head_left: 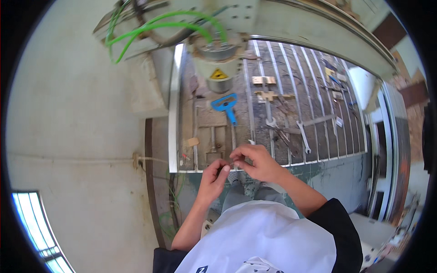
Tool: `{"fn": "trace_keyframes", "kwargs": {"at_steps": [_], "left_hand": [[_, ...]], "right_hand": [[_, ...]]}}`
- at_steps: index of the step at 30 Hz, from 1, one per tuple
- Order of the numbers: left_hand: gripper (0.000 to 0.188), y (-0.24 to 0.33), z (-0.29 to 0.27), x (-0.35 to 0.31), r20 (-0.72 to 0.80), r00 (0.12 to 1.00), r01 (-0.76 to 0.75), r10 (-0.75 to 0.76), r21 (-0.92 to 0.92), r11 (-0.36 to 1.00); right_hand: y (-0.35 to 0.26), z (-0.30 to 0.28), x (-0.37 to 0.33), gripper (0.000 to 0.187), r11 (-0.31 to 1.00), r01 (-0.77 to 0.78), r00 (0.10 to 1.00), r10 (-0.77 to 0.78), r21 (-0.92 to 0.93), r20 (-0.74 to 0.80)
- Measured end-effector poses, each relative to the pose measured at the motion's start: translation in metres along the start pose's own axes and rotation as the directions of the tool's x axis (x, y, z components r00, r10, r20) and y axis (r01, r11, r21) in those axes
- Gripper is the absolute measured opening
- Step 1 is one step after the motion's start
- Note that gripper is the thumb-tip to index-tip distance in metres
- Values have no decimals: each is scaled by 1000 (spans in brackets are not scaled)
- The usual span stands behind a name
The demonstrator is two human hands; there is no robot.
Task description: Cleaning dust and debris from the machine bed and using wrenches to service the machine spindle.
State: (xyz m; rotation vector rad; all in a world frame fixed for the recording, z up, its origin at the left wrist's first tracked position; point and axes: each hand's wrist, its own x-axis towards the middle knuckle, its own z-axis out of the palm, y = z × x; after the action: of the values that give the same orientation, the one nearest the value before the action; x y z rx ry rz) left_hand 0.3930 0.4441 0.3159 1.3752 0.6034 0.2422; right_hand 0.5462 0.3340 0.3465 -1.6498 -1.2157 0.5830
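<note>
Over the near edge of a slatted machine bed (318, 158), my two hands meet with the fingertips close together. My left hand (213, 180) is closed in a pinch, its thumb pointing up. From the other side my right hand (258, 163) comes in, also pinching, thumb and forefinger at the same spot. Whatever sits between the fingertips is too small to make out. Ahead of them a blue tool with a wide head and short handle (226, 108) lies under the machine's head. An open-ended wrench (304, 136) rests on the slats to the right.
The round machine head (218, 57), with a yellow warning label and green hoses (159, 22), hangs over the bed. Brass-coloured pieces (271, 95), another wrench (271, 122) and a tan block (193, 142) lie about. A pale wall (82, 113) stands at left.
</note>
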Motion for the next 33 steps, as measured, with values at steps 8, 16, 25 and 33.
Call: {"fn": "trace_keyframes", "kwargs": {"at_steps": [8,16,25,33], "left_hand": [[15,40,115,6,523,833,-173,182,-67,983],[20,62,264,-61,745,655,75,126,-230,970],[22,49,399,-184,913,369,154,177,-248,956],[24,38,458,-256,946,263,125,190,-229,965]], "right_hand": [[-43,-90,-121,19,836,67,775,300,545,-556],[-80,-123,-284,17,860,131,529,361,493,-769],[-133,-137,-434,11,879,356,344,193,318,-919],[-156,-138,-520,8,882,428,225,107,197,-968]]}}
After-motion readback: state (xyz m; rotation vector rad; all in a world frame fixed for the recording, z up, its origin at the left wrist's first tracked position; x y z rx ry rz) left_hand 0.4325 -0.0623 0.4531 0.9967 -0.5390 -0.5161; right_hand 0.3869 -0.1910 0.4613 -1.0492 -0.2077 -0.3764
